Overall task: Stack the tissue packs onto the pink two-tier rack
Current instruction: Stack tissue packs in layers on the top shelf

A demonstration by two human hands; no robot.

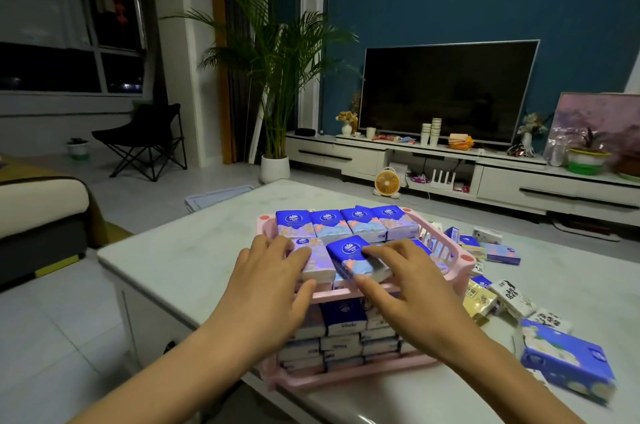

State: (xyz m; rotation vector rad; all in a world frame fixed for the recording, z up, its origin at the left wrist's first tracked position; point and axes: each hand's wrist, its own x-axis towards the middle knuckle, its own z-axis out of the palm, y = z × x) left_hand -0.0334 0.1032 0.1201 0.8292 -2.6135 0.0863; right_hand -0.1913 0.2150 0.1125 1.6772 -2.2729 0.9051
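Observation:
The pink two-tier rack (460,262) stands on the white table. Its lower tier holds several stacked blue and white tissue packs (341,333). A far row of blue tissue packs (346,222) fills the back of the top tier. My right hand (408,288) grips a tilted blue tissue pack (349,255) in the front row, fingers over its top, thumb on its near edge. My left hand (273,281) rests flat on the pale pack (317,266) beside it at the front left.
Loose tissue packs (498,252) lie scattered on the table right of the rack, with a larger blue pack (568,361) near the right front edge. The white table (180,250) extends left of the rack. A television and a cabinet stand beyond.

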